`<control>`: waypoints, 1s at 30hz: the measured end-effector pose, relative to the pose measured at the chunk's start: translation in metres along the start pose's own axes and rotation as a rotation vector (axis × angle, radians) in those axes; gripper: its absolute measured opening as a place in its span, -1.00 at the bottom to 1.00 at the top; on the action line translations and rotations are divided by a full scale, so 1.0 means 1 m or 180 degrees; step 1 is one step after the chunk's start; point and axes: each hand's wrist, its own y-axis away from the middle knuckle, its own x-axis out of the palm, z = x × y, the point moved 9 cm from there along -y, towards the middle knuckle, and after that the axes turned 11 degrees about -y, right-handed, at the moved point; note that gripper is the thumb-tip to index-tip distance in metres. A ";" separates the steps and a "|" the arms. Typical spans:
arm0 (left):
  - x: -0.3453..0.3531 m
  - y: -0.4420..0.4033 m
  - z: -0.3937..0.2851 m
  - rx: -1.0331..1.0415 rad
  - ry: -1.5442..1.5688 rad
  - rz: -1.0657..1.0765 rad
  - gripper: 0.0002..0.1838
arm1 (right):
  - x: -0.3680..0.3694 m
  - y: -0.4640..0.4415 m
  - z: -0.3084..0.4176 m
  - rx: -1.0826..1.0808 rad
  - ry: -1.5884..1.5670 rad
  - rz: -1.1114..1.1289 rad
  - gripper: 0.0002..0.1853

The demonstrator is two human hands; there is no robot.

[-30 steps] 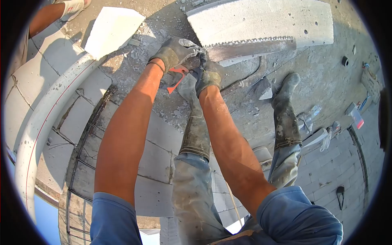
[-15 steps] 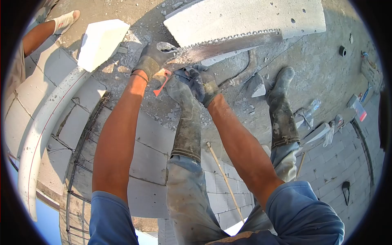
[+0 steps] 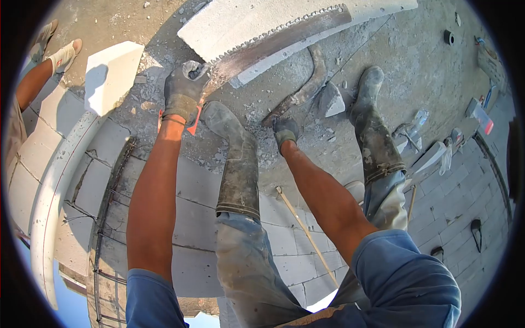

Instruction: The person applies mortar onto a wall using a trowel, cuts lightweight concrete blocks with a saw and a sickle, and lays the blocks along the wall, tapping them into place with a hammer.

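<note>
My left hand [image 3: 185, 92], in a worn grey glove, is closed on the handle end of a hand saw [image 3: 279, 46]. Orange-red parts of its handle show below the glove. The saw's long, dusty blade lies along the near side of a white block [image 3: 240, 22], teeth upward. My right hand [image 3: 286, 131], gloved too, is low over the dusty ground, apart from the saw. Right beside it is the lower end of a curved, grey-brown bar or pipe [image 3: 306, 93]; I cannot tell whether they touch. The right fingers are hidden.
My boots [image 3: 238, 164] stand among rubble. A cut white block [image 3: 112, 74] and a white pipe [image 3: 65, 169] lie left, near another person's gloved hand [image 3: 64, 56]. A broken chunk [image 3: 331, 101] lies between my boots. A wooden stick [image 3: 306, 232] leans below.
My right hand has left the saw handle and moved down and right toward the ground. My left hand and the saw have shifted left in view; the whole scene has moved slightly too.
</note>
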 end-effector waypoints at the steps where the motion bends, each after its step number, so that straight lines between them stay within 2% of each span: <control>1: -0.002 0.002 -0.003 -0.0084 0.0205 0.0086 -0.66 | -0.005 0.001 0.011 0.0192 -0.0462 0.0159 -0.41; 4: 0.008 0.002 0.006 -0.0150 0.0548 0.0094 -0.69 | 0.013 -0.029 0.006 0.0517 0.0031 -0.0112 -0.37; 5: 0.008 0.001 0.007 -0.0013 0.0257 0.0139 -0.61 | 0.056 -0.056 -0.037 0.0920 -0.0231 -0.0593 -0.35; 6: 0.010 0.002 0.003 0.0122 -0.0027 0.0180 -0.53 | 0.051 -0.045 -0.037 0.0928 -0.0240 -0.0604 -0.35; 8: 0.014 0.005 0.006 -0.0011 0.0166 -0.0032 -0.55 | 0.005 -0.015 -0.002 0.0501 -0.0454 -0.0988 -0.37; 9: 0.020 0.002 0.018 0.0165 0.0068 -0.0202 -0.57 | -0.003 -0.008 0.002 0.0692 -0.0998 -0.0703 -0.39; 10: 0.019 0.001 0.021 0.0324 -0.0026 -0.0367 -0.58 | 0.011 -0.017 -0.010 0.0672 -0.1023 -0.0708 -0.39; 11: 0.012 0.005 0.009 0.0502 -0.0203 -0.0454 -0.62 | 0.053 -0.037 -0.018 0.0084 0.0882 -0.0166 -0.38; 13: 0.006 0.006 0.004 0.0267 -0.0038 -0.0210 -0.64 | 0.022 -0.015 -0.019 0.0379 0.0739 -0.0232 -0.41; 14: 0.010 0.007 0.005 0.0017 0.0141 0.0044 -0.66 | -0.031 0.033 -0.030 0.1186 -0.1323 -0.0833 -0.45; 16: 0.009 0.008 0.002 -0.0042 0.0342 0.0066 -0.70 | -0.066 0.058 -0.037 0.0692 -0.1582 -0.0996 -0.82; 18: 0.002 0.011 -0.009 0.0097 0.0010 -0.0070 -0.72 | -0.116 0.106 -0.014 0.1204 -0.3002 0.0718 -0.87; 20: 0.015 0.006 0.016 -0.0136 0.0382 0.0044 -0.71 | -0.182 0.141 0.010 0.1298 -0.3127 0.1624 -0.81; 21: 0.013 0.005 0.014 0.0016 0.0292 -0.0062 -0.74 | -0.213 0.146 0.008 0.1217 -0.3053 0.1628 -0.81; 23: 0.007 0.009 0.005 0.0106 0.0240 -0.0213 -0.77 | -0.260 0.146 0.017 0.0340 -0.2649 0.2001 -0.79; 24: 0.002 0.011 -0.001 0.0068 0.0348 -0.0114 -0.76 | -0.275 0.137 0.016 0.0308 -0.2572 0.2016 -0.79; 26: 0.005 0.015 -0.006 -0.0004 0.0476 -0.0006 -0.75 | -0.330 0.106 0.038 -0.1124 -0.1821 0.1053 -0.80; 28: 0.005 0.012 0.004 -0.0038 0.0227 -0.0124 -0.66 | -0.378 0.074 0.086 -0.2710 -0.0539 -0.0063 -0.82; 30: 0.018 0.005 0.027 -0.0074 0.0035 -0.0173 -0.67 | -0.394 0.038 0.125 -0.2617 -0.0447 -0.0256 -0.81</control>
